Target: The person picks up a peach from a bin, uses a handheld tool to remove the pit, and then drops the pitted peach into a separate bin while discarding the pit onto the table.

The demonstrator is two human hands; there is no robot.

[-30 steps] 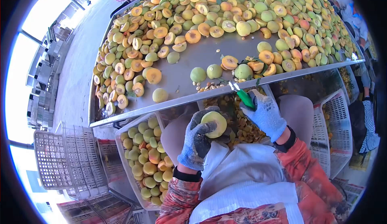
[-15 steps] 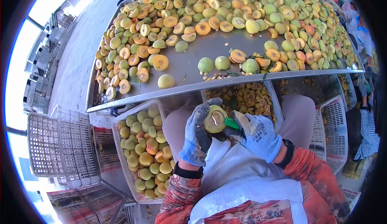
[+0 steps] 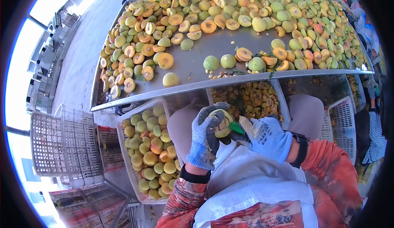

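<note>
My left hand (image 3: 208, 131), in a blue glove with a dark, soiled palm side, is wrapped round a yellow-green apricot (image 3: 223, 128) with a cut face. My right hand (image 3: 262, 135), gloved in blue as well, grips a green-handled knife (image 3: 235, 127) whose tip is at the apricot's cut face; the fingers and fruit partly hide its blade. Both hands are close together above my lap, in front of the metal table's edge. Just beyond them, below the table, is a bin of brownish pits and scraps (image 3: 262, 98).
A metal table (image 3: 197, 57) bears a heap of halved apricots (image 3: 246, 12). Whole apricots fill a white crate (image 3: 162, 102) to my left. Perforated crates (image 3: 67, 146) are stacked farther left. Another white crate (image 3: 344, 123) stands at right, near a co-worker's arm (image 3: 371, 98).
My left fingers have come over the top of the apricot, and its cut face has turned toward the right. The knife stays at the fruit. The whole view has shifted slightly.
</note>
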